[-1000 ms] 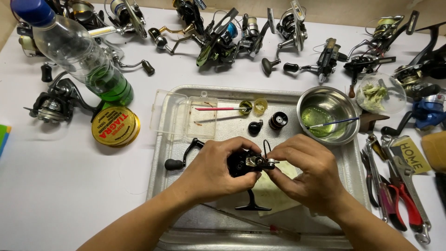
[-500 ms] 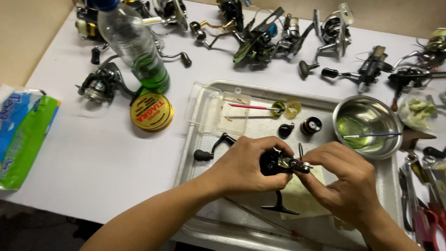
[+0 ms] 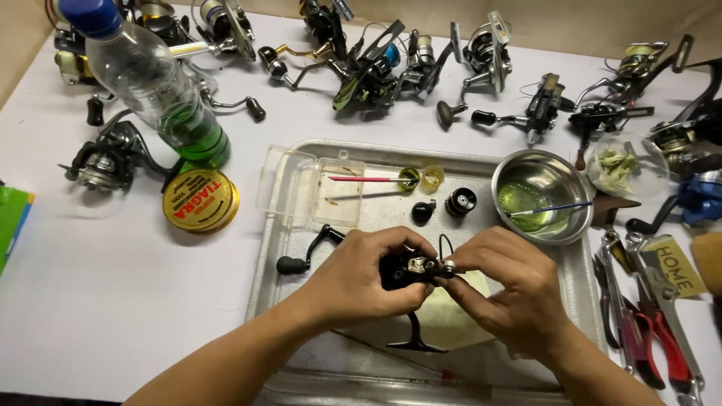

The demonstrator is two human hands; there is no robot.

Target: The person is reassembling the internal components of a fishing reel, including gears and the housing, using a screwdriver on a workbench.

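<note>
My left hand (image 3: 361, 274) grips the black body of a fishing reel (image 3: 404, 269) above a metal tray (image 3: 301, 248). Fingertips of my right hand (image 3: 504, 289) pinch a small metal part at the reel's right end. The reel's foot (image 3: 414, 334) points down toward me over a pale cloth (image 3: 459, 316). A black crank handle (image 3: 304, 256) lies on the tray just left of my left hand. A small black knob (image 3: 423, 211) and a black spool part (image 3: 460, 201) sit behind the reel.
A steel bowl (image 3: 540, 194) with greenish liquid and a thin brush stands at the tray's back right. Pliers and tools (image 3: 647, 323) lie to the right. A bottle with green liquid (image 3: 162, 94), a yellow tin (image 3: 200, 200) and several reels (image 3: 376, 68) fill the back.
The view swung left, then back toward centre. Both hands stay on the reel over the tray, with only small finger movement at its right end.
</note>
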